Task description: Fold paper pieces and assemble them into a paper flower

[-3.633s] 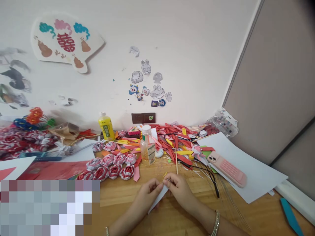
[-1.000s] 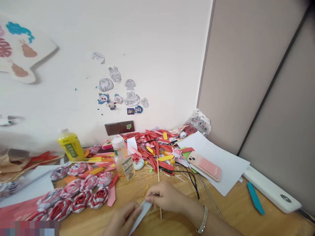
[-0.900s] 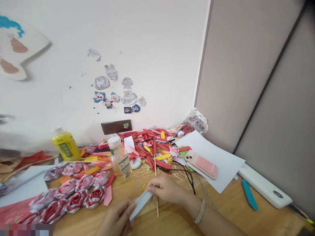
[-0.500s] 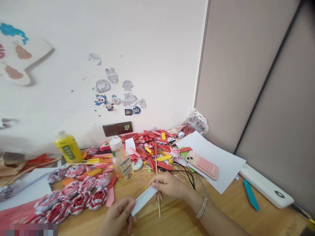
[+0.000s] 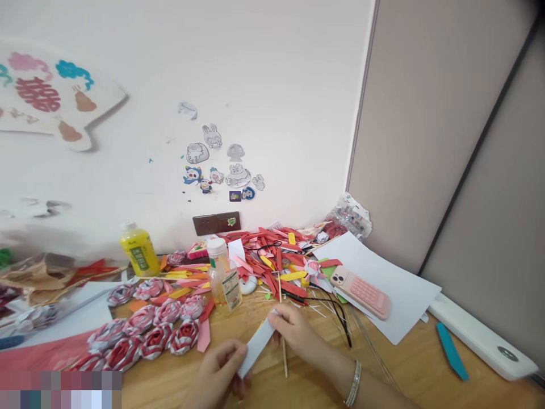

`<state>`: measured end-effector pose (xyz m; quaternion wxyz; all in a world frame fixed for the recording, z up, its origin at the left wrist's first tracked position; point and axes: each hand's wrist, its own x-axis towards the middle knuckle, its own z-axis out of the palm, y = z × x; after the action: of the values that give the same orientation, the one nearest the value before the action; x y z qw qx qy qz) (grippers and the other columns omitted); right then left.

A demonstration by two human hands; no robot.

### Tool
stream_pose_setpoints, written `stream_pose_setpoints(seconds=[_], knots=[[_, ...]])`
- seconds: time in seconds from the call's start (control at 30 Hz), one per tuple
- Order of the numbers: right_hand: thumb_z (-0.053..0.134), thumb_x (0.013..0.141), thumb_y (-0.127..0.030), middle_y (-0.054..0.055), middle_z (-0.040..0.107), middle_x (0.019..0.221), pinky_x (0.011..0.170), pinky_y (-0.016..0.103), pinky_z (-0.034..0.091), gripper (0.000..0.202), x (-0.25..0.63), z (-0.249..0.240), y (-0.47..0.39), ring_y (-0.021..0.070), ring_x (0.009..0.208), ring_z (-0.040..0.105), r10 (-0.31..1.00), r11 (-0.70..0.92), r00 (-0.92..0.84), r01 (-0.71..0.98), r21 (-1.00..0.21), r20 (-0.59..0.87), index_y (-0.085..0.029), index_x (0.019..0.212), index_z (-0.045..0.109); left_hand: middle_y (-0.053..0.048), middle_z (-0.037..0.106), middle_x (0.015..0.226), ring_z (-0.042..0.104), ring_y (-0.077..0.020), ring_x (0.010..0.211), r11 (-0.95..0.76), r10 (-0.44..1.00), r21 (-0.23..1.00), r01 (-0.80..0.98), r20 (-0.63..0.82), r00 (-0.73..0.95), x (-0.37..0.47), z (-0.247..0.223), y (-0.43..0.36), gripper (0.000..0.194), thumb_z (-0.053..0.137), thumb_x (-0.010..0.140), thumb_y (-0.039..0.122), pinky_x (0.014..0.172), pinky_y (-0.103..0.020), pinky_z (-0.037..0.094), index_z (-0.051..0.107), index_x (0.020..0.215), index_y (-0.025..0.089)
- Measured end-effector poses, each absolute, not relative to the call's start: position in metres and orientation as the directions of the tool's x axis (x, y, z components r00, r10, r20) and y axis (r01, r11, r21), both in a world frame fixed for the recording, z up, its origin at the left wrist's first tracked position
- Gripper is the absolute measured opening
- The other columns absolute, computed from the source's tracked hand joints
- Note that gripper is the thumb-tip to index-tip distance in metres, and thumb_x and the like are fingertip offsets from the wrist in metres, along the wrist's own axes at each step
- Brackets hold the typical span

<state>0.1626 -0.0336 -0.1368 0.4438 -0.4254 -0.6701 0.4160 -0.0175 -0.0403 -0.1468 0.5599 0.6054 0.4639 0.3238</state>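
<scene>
A white paper strip (image 5: pixel 256 347) stretches slantwise between my two hands, just above the wooden table. My left hand (image 5: pixel 225 363) pinches its lower end between thumb and fingers. At the upper end, my right hand (image 5: pixel 292 326) is closed on the strip. A thin wooden stick (image 5: pixel 285 358) passes by the right hand's fingers, its lower end showing below them; whether the fingers also grip it is hidden. Left of my hands lie several folded paper roses (image 5: pixel 155 339) in red, pink and white.
Folded red, pink and yellow paper strips (image 5: pixel 255 261) pile up against the wall. A clear jar (image 5: pixel 223 278) and a yellow bottle (image 5: pixel 139 250) stand at the back. To the right are a pink phone (image 5: pixel 361 292) on white paper (image 5: pixel 400 309), a teal strip (image 5: pixel 451 351) and a long white device (image 5: pixel 481 338).
The view has swung left, so the scene sits farther right in the picture. Both hands keep hold of the white strip, which now slants more steeply.
</scene>
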Motion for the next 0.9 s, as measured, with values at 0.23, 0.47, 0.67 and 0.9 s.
stream_pose_setpoints(seconds=[0.23, 0.47, 0.67, 0.9], knots=[[0.039, 0.085, -0.032, -0.005, 0.035, 0.052, 0.049, 0.019, 0.026, 0.036, 0.145, -0.136, -0.048, 0.0070, 0.051, 0.035, 0.892, 0.405, -0.335, 0.299, -0.864, 0.302, -0.016, 0.053, 0.037, 0.004, 0.045, 0.053, 0.042, -0.0122, 0.053, -0.108, 0.922, 0.928, 0.356, -0.040, 0.386, -0.014, -0.136, -0.051, 0.042, 0.050, 0.067, 0.058, 0.049, -0.022, 0.032, 0.049, 0.055, 0.018], [0.035, 0.087, -0.043, -0.004, 0.043, 0.052, 0.049, 0.018, 0.030, 0.044, 0.150, -0.138, -0.049, 0.0078, 0.051, 0.042, 0.906, 0.348, -0.336, 0.244, -0.905, 0.258, -0.015, 0.054, 0.043, 0.006, 0.037, 0.051, 0.037, -0.0105, 0.050, -0.099, 0.945, 0.910, 0.402, -0.040, 0.324, -0.011, -0.140, -0.050, 0.043, 0.051, 0.065, 0.058, 0.045, -0.021, 0.027, 0.044, 0.051, 0.019], [0.034, 0.087, -0.046, -0.004, 0.042, 0.050, 0.048, 0.019, 0.031, 0.045, 0.153, -0.141, -0.045, 0.0078, 0.049, 0.043, 0.927, 0.355, -0.242, 0.311, -0.882, 0.288, -0.017, 0.054, 0.039, 0.010, 0.038, 0.045, 0.034, -0.0068, 0.035, 0.080, 0.899, 0.934, 0.349, -0.219, 0.379, -0.009, -0.136, -0.055, 0.042, 0.052, 0.063, 0.061, 0.036, -0.019, 0.023, 0.046, 0.062, 0.019], [0.034, 0.087, -0.048, -0.004, 0.043, 0.049, 0.049, 0.019, 0.033, 0.046, 0.161, -0.147, -0.033, 0.0083, 0.047, 0.043, 0.953, 0.287, -0.161, 0.215, -0.934, 0.256, -0.016, 0.056, 0.044, 0.003, 0.059, 0.047, 0.041, -0.0061, 0.029, 0.130, 0.892, 0.967, 0.218, -0.210, 0.401, -0.011, -0.144, -0.047, 0.044, 0.049, 0.066, 0.061, 0.035, -0.019, 0.026, 0.046, 0.061, 0.018]])
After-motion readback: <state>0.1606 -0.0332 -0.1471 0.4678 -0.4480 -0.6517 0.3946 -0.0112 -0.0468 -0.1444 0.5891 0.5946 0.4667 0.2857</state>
